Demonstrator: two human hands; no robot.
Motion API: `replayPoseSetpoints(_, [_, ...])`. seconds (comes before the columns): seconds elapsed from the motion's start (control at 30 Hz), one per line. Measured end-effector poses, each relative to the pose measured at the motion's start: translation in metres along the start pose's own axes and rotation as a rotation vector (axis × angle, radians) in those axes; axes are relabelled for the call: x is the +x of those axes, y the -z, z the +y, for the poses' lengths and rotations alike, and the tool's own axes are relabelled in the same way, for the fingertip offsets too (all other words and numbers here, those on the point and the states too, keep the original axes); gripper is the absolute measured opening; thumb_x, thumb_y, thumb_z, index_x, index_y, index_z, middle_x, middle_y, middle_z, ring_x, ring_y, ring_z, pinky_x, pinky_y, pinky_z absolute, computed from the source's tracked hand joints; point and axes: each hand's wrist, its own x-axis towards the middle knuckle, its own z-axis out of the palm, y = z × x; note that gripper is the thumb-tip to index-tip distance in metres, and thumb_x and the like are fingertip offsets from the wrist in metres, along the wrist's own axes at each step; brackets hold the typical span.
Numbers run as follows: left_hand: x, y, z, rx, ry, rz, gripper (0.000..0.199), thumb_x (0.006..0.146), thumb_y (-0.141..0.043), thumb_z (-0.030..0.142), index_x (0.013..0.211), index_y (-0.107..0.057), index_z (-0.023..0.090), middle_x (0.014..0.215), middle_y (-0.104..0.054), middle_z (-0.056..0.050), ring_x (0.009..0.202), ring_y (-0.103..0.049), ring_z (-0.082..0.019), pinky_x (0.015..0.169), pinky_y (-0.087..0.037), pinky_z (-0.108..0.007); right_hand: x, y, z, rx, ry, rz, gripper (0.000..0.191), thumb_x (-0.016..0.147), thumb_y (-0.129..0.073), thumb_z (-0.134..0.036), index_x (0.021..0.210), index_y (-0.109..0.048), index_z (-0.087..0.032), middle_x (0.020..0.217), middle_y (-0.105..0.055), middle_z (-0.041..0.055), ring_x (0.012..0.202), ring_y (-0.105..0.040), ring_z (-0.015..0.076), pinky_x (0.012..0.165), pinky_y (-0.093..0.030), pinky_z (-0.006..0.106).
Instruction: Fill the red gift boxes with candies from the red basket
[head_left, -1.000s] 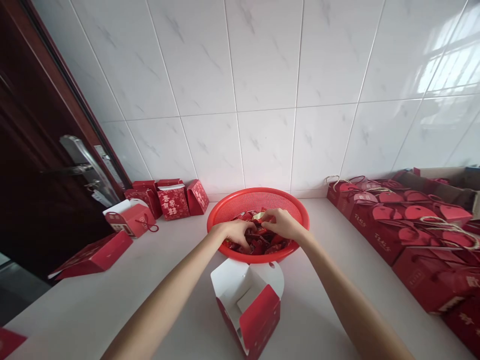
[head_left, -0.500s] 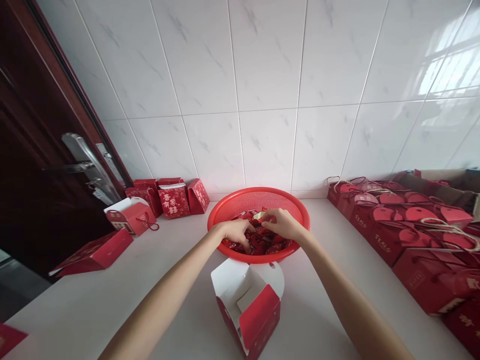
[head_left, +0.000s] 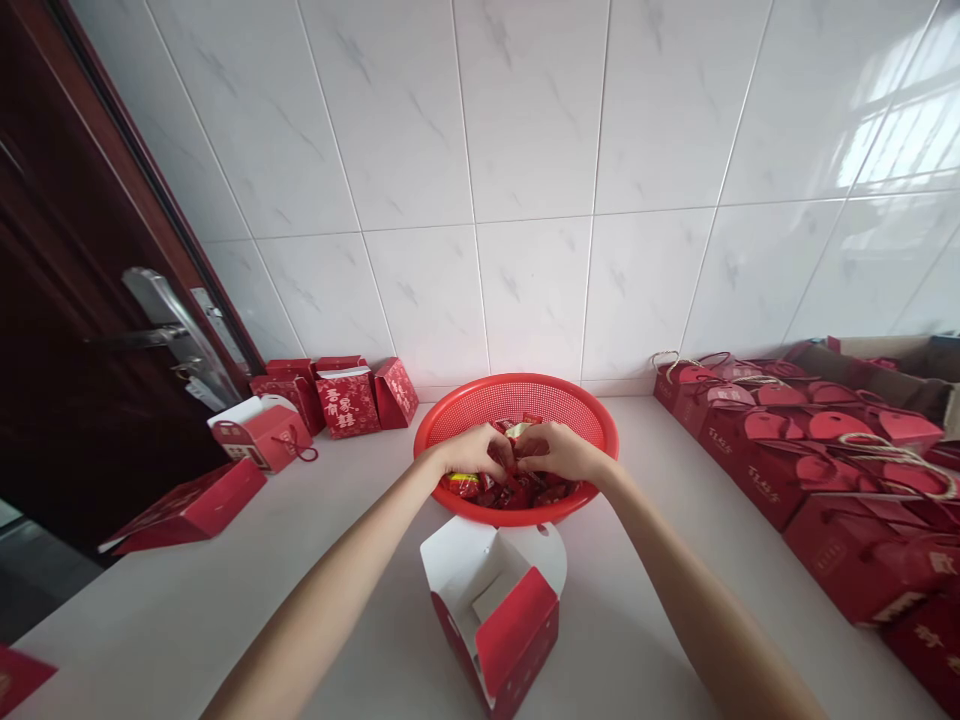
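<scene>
A red plastic colander full of wrapped candies, mostly in red wrappers, stands near the wall. Both hands are inside it, close together over the candies. My left hand is closed, its fingers bent around a red-wrapped candy. Facing it, my right hand is closed too, its fingertips pinching at red wrappers; its exact hold is partly hidden. In front of the colander, between my forearms, a red gift box stands with its flaps open, showing a white inside and a pale piece within.
Several red boxes stand by the wall at left, with an open handled box and a box lying on its side. Rows of closed red gift boxes fill the right. A brown carton sits behind them. A dark door borders the left.
My left hand has moved right and its fingers have closed, uncovering a yellow wrapper at the colander's left. My right hand has come slightly lower, and the hands now nearly meet.
</scene>
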Motion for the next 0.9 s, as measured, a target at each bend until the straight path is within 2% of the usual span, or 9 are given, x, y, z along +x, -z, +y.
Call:
replayPoseSetpoints(0.1, [0.0013,0.0002,-0.0010,-0.060,-0.015,0.065,0.019,0.056,-0.076,0.015,0.074,-0.073,0.018,0.083,-0.075,-0.001,0.083,-0.067,-0.020,0.078,-0.051,-0.030,0.0014,-0.0003,0.0009,-0.073,-0.038,0.101,0.018,0.081,-0.058,-0.008,0.085,-0.072,-0.020,0.088,-0.074,0.0025,0.079,-0.066,0.0175,0.069,-0.047,0.026])
replayPoseSetpoints(0.27, [0.0029,0.0009,-0.0011,-0.157,-0.048,0.181,0.023,0.062,-0.076,0.018,0.084,-0.073,0.017,0.092,-0.076,-0.004,0.093,-0.067,-0.021,0.086,-0.051,-0.032,0.0031,0.0005,0.0007,-0.060,-0.117,0.268,0.020,0.079,-0.055,-0.006,0.081,-0.071,-0.018,0.080,-0.073,0.0034,0.071,-0.065,0.0168,0.065,-0.047,0.026])
replayPoseSetpoints(0.47, [0.0040,0.0017,-0.0024,-0.206,-0.063,0.214,0.027,0.071,-0.078,0.034,0.091,-0.074,0.016,0.097,-0.076,-0.006,0.094,-0.068,-0.022,0.085,-0.052,-0.032,0.0031,0.0002,0.0017,-0.033,-0.151,0.295,0.020,0.079,-0.056,-0.007,0.084,-0.071,-0.020,0.078,-0.073,0.0021,0.069,-0.065,0.0158,0.064,-0.048,0.025])
replayPoseSetpoints(0.67, [0.0045,0.0007,-0.0065,-0.200,0.004,0.182,0.044,0.075,-0.074,0.055,0.092,-0.074,0.014,0.090,-0.075,-0.007,0.080,-0.066,-0.020,0.070,-0.049,-0.029,0.0042,-0.0001,0.0026,-0.020,-0.163,0.327,0.014,0.081,-0.061,-0.009,0.087,-0.068,-0.019,0.086,-0.074,0.0045,0.078,-0.066,0.0165,0.066,-0.049,0.025])
replayPoseSetpoints(0.8, [0.0035,0.0002,-0.0071,-0.190,0.057,0.174,0.044,0.077,-0.072,0.055,0.092,-0.074,0.014,0.093,-0.074,-0.007,0.085,-0.065,-0.020,0.071,-0.047,-0.027,0.0041,-0.0005,0.0028,-0.033,-0.131,0.303,0.011,0.081,-0.061,-0.010,0.082,-0.067,-0.019,0.087,-0.074,0.0048,0.079,-0.066,0.0166,0.068,-0.048,0.025])
replayPoseSetpoints(0.9, [0.0038,0.0002,-0.0079,-0.197,0.094,0.163,0.036,0.080,-0.067,0.047,0.095,-0.074,0.015,0.096,-0.074,-0.006,0.091,-0.065,-0.021,0.071,-0.048,-0.027,0.0033,-0.0006,0.0021,-0.043,-0.115,0.285,0.011,0.082,-0.060,-0.010,0.080,-0.067,-0.019,0.085,-0.074,0.0040,0.077,-0.065,0.0165,0.068,-0.048,0.026])
